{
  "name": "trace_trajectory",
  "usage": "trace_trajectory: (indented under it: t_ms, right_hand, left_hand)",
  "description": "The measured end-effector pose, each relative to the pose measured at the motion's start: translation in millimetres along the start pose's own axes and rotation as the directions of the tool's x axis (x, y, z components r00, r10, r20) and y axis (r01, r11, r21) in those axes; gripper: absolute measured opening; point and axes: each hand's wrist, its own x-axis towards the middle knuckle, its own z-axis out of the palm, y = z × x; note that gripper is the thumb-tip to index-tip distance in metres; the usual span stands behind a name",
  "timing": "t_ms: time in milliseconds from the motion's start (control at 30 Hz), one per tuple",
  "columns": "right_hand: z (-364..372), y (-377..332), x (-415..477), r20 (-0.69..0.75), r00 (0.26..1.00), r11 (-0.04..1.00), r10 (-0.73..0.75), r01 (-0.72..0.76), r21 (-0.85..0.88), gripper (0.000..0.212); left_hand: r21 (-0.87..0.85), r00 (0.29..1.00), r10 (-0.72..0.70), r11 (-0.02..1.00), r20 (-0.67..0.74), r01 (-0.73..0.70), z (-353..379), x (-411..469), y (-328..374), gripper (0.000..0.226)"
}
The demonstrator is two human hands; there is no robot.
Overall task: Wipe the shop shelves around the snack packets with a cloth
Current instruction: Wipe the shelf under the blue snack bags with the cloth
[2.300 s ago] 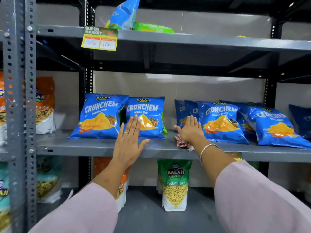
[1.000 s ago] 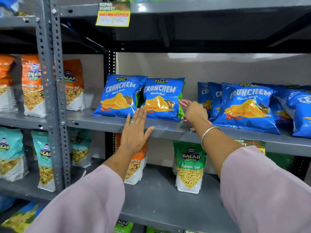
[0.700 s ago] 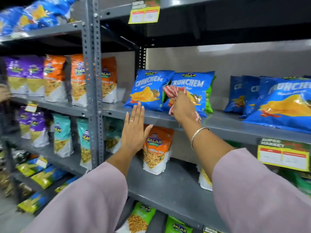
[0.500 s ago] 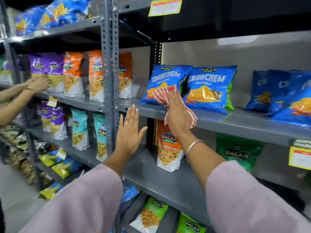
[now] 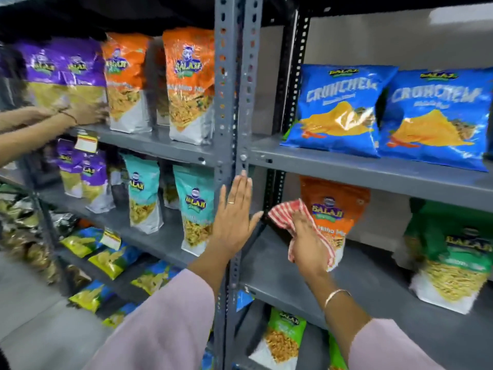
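Note:
My right hand [image 5: 306,244] grips a red-and-white striped cloth [image 5: 282,213] just above the lower grey shelf [image 5: 306,284], in front of an orange snack packet [image 5: 338,206]. My left hand [image 5: 234,212] is flat with fingers spread, against the perforated grey upright post [image 5: 230,84]. Two blue Crunchem packets [image 5: 338,110] [image 5: 437,116] lean on the shelf above [image 5: 373,172]. A green packet [image 5: 453,257] stands at the right of the lower shelf.
Left of the post, shelves hold purple, orange [image 5: 186,86] and teal packets [image 5: 196,209]. Another person's hands [image 5: 80,114] reach into the purple packets at far left. Yellow-and-blue packets lie on low shelves; green packets [image 5: 282,335] stand below my arms.
My view swung left and down. My right hand lifted the cloth off the Crunchem shelf and brought it down to the shelf below. My left hand shifted from the shelf edge to the post.

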Motion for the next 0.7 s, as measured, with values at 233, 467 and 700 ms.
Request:
trace_trajectory:
  t_ms: [233, 467, 700]
  right_hand:
    - [44.9, 18.3, 26.2, -0.058, 0.973, 0.974, 0.223, -0.225, -0.038, 0.062]
    - [103.3, 39.6, 45.7, 0.067, 0.932, 0.933, 0.356, -0.359, 0.033, 0.074]
    - [177.8, 57.2, 30.6, 0.250, 0.806, 0.840, 0.537, -0.484, -0.247, 0.065]
  left_hand:
    - [-0.092, 0.972, -0.018, 0.996, -0.234, -0.004, 18.0, 76.8, -12.5, 0.073]
    - [-0.234, 0.939, -0.008, 0.969, -0.344, -0.077, 34.7, 92.5, -14.6, 0.067]
    - [-0.250, 0.944, 0.013, 0.963, -0.330, -0.100, 38.3, 92.6, -16.6, 0.072]
